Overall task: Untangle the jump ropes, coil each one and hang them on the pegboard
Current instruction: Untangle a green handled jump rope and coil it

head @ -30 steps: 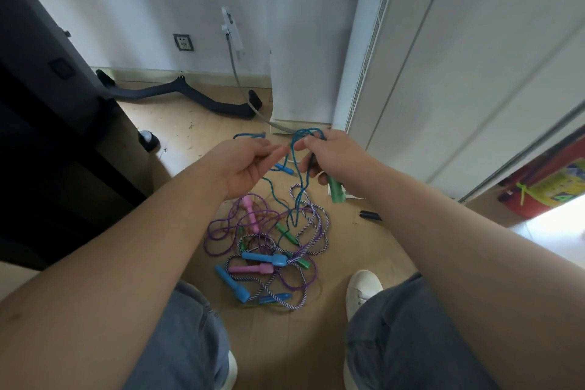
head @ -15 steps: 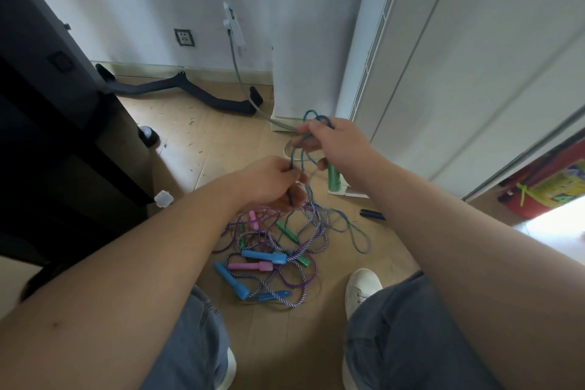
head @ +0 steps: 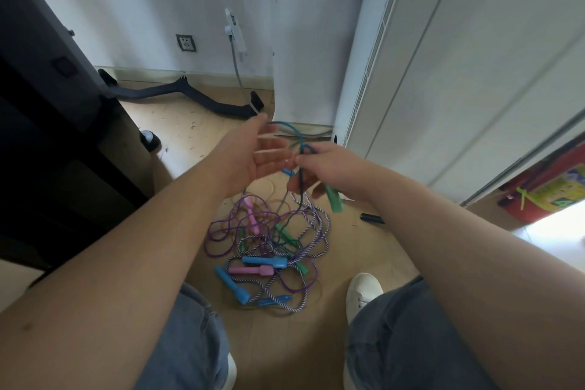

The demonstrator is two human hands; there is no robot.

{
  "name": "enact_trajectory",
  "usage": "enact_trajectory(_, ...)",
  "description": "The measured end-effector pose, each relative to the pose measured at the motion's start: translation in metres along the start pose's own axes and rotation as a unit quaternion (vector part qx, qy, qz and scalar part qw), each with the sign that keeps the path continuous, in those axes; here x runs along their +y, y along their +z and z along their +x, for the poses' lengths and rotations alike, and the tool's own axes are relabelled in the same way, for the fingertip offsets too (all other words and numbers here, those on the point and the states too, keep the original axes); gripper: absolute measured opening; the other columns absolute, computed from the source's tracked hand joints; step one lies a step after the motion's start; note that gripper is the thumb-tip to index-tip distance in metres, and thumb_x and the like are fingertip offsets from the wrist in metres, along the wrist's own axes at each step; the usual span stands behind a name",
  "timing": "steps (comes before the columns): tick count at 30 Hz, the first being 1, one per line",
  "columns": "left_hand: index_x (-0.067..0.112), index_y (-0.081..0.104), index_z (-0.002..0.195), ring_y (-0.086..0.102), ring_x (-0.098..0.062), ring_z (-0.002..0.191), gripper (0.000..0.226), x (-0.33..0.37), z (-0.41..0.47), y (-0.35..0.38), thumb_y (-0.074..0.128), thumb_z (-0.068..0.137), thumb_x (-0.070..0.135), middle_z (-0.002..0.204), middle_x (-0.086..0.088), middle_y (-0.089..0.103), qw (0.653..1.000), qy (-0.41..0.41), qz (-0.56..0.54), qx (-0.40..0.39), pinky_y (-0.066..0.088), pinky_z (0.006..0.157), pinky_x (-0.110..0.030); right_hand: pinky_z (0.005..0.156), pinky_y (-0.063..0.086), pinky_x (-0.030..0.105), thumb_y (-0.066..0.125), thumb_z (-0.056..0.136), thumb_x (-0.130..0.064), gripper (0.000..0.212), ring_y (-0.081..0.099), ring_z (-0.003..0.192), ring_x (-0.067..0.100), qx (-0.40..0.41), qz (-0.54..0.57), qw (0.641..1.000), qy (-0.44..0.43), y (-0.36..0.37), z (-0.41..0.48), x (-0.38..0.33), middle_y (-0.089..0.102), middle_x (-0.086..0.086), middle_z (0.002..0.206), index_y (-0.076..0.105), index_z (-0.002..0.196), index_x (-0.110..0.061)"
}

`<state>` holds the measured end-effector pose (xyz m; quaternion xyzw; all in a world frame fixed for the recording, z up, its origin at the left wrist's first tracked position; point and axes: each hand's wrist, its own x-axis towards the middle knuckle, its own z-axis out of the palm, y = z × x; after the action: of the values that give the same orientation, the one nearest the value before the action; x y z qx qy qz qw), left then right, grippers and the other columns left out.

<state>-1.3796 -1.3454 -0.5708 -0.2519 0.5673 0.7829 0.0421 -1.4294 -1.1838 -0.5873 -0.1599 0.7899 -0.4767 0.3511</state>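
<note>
Teal rope (head: 285, 126) in right grip (head: 329, 165)

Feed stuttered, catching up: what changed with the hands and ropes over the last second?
The left hand, which gripped the teal rope low above the pile half a second ago, has let go and risen beside the right hand, fingers spread and blurred. The right hand still grips the teal rope and green handle. The tangled pile on the floor looks unchanged.
</note>
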Motion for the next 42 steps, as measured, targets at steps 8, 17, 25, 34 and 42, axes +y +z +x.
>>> enact_trajectory(8, 0.011, 0.067, 0.113, 0.072, -0.027, 0.105, 0.036, -0.024, -0.006, 0.008, 0.053, 0.101, 0.042, 0.105, -0.007, 0.076, 0.933, -0.058, 0.311, -0.172, 0.054, 0.094, -0.044, 0.048, 0.051, 0.029, 0.044, 0.107, -0.018, 0.023, 0.065, 0.06, 0.025, 0.139, 0.147, 0.978, -0.05, -0.01, 0.01, -0.002, 0.077, 0.007, 0.083, 0.067, 0.106, -0.011)
enact_trajectory(17, 0.01, 0.065, 0.111, 0.072, -0.019, 0.073, 0.015, -0.019, 0.0, 0.007, 0.055, 0.102, 0.015, 0.094, -0.007, 0.071, 0.964, 0.082, 0.245, -0.066, 0.06, 0.066, -0.028, 0.068, 0.059, 0.042, 0.051, 0.101, -0.015, 0.023, 0.075, 0.091, 0.027, 0.062, 0.202, 0.976, 0.051, -0.012, 0.001, -0.003, 0.077, 0.012, 0.091, 0.066, 0.114, -0.004)
enact_trajectory(25, 0.012, 0.06, 0.105, 0.065, -0.015, 0.062, 0.013, 0.007, 0.002, 0.003, 0.047, 0.105, 0.015, 0.079, -0.005, 0.066, 0.991, 0.127, -0.038, 0.032, 0.057, 0.059, -0.024, 0.081, 0.061, 0.042, 0.046, 0.106, -0.018, 0.025, 0.073, 0.098, 0.021, -0.1, -0.033, 0.993, 0.049, -0.003, -0.015, -0.007, 0.077, 0.007, 0.103, 0.067, 0.118, -0.011)
enact_trajectory(34, 0.01, 0.066, 0.1, 0.067, -0.025, 0.092, 0.022, -0.015, -0.008, 0.007, 0.051, 0.095, 0.025, 0.097, -0.009, 0.072, 0.981, -0.037, 0.175, -0.08, 0.052, 0.084, -0.041, 0.059, 0.049, 0.034, 0.042, 0.108, -0.02, 0.026, 0.069, 0.076, 0.026, 0.072, 0.105, 0.99, -0.053, -0.009, -0.004, -0.007, 0.073, 0.007, 0.074, 0.065, 0.098, -0.012)
enact_trajectory(42, 0.013, 0.066, 0.118, 0.074, -0.021, 0.091, 0.021, -0.026, -0.008, 0.009, 0.057, 0.099, 0.015, 0.093, -0.005, 0.074, 0.941, -0.007, 0.291, -0.174, 0.058, 0.092, -0.044, 0.045, 0.046, 0.026, 0.046, 0.106, -0.025, 0.024, 0.074, 0.072, 0.019, 0.156, 0.137, 0.978, -0.038, -0.011, -0.001, -0.008, 0.079, 0.006, 0.088, 0.067, 0.102, -0.014)
